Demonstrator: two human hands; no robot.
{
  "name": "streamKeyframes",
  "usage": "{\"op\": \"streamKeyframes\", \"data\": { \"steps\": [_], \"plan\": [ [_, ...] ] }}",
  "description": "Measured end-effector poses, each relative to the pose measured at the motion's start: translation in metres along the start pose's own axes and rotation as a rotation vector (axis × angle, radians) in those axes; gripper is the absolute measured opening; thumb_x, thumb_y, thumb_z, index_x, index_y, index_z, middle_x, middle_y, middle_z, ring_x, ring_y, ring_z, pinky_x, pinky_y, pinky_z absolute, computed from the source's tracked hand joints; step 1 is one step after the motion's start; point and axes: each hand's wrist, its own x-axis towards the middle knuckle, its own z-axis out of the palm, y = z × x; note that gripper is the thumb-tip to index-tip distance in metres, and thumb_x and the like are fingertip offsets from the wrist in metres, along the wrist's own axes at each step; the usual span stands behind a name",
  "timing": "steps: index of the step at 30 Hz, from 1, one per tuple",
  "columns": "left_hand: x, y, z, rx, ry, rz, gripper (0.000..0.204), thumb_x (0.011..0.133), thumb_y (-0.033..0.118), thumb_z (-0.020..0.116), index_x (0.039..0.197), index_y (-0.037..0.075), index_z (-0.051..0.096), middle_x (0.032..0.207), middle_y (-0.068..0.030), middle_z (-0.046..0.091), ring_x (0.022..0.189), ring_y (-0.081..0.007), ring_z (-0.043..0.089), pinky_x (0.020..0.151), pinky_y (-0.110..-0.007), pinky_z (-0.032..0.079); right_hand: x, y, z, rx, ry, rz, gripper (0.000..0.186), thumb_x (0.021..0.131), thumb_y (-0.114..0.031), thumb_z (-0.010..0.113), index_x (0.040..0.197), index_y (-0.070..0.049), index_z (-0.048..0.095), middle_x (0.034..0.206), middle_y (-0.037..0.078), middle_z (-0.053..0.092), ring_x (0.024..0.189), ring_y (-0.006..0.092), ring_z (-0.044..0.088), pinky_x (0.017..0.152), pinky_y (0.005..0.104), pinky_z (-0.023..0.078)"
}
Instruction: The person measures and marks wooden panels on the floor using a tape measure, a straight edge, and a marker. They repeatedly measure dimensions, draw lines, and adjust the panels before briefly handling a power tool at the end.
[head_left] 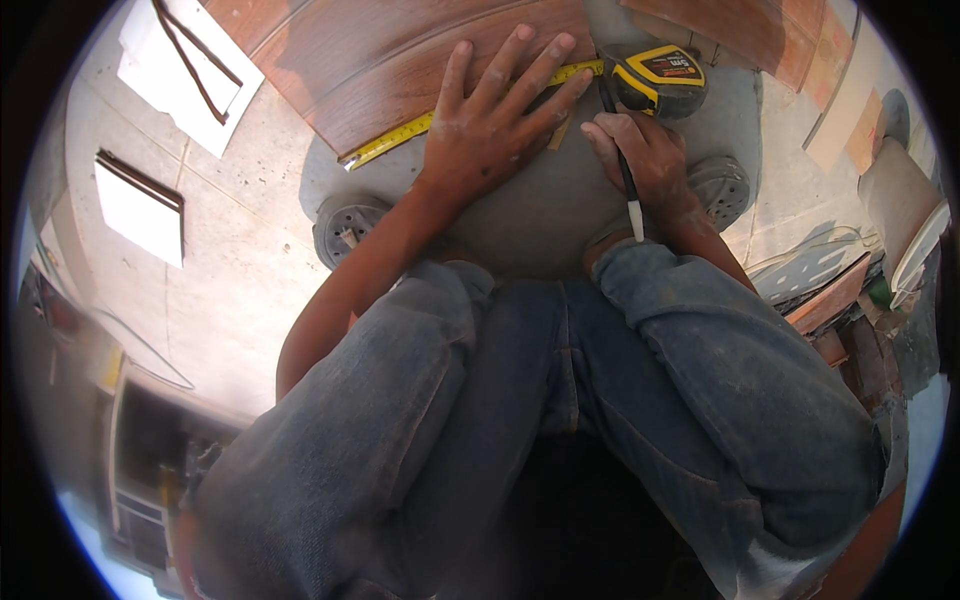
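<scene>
My left hand (pixel 505 110) lies flat with its fingers spread over a wood-look plank (pixel 375 65) and the yellow tape blade (pixel 400 132) stretched along its near edge. The blade's metal end sits near the plank's left corner. At the blade's right end rests the black and yellow tape measure case (pixel 660 82). My right hand (pixel 645 150) is closed round a slim black pen (pixel 627 175) with a white end. The pen's upper tip meets the plank's right edge, just left of the tape measure case.
White pieces with dark edges (pixel 140 205) lie on the sunlit tiled floor (pixel 235 230) at left. Another wood-look plank (pixel 780 35) lies at upper right. Board offcuts (pixel 835 290) and cables are heaped at right. Two round grey perforated things (pixel 350 222) flank my knees.
</scene>
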Motion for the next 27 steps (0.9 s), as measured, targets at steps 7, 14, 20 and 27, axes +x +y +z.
{"op": "streamKeyframes", "data": {
  "steps": [7,14,20,27],
  "plan": [
    [0.0007,0.0000,-0.0007,0.013,0.012,0.008,0.061,0.092,0.048,0.065,0.152,0.043,0.053,0.167,0.0042,0.041,0.154,-0.0266,0.037,0.123,-0.065,0.024,0.0003,0.0006,0.0018,-0.003,0.011,0.004,0.019,0.088,-0.014,0.084,0.095,-0.006,0.068,0.078,0.008,0.070,0.064,0.0230,0.070,0.056,0.0350,0.059],
    [0.0010,-0.0004,0.0010,0.000,0.048,0.012,0.060,0.091,0.047,0.067,0.150,0.042,0.056,0.165,0.0032,0.044,0.151,-0.0276,0.043,0.120,-0.065,0.029,-0.0013,0.0013,0.0034,-0.025,0.017,0.003,0.019,0.089,-0.016,0.084,0.095,-0.007,0.068,0.077,0.007,0.070,0.063,0.0231,0.070,0.056,0.0348,0.059],
    [0.0000,0.0008,0.0006,-0.004,0.020,-0.005,0.059,0.096,0.049,0.059,0.154,0.041,0.050,0.169,0.0055,0.038,0.157,-0.0245,0.032,0.128,-0.063,0.016,-0.0002,0.0017,0.0030,-0.019,0.014,0.004,0.019,0.089,-0.017,0.084,0.095,-0.008,0.068,0.077,0.006,0.070,0.062,0.0230,0.070,0.056,0.0350,0.059],
    [0.0004,0.0010,0.0010,-0.004,0.025,-0.005,0.060,0.095,0.049,0.061,0.153,0.041,0.050,0.169,0.0057,0.038,0.157,-0.0239,0.032,0.128,-0.063,0.017,-0.0009,0.0006,0.0025,-0.022,0.016,0.017,0.019,0.088,-0.017,0.084,0.095,-0.008,0.068,0.076,0.007,0.069,0.063,0.0232,0.070,0.056,0.0351,0.058]
  ]
}}
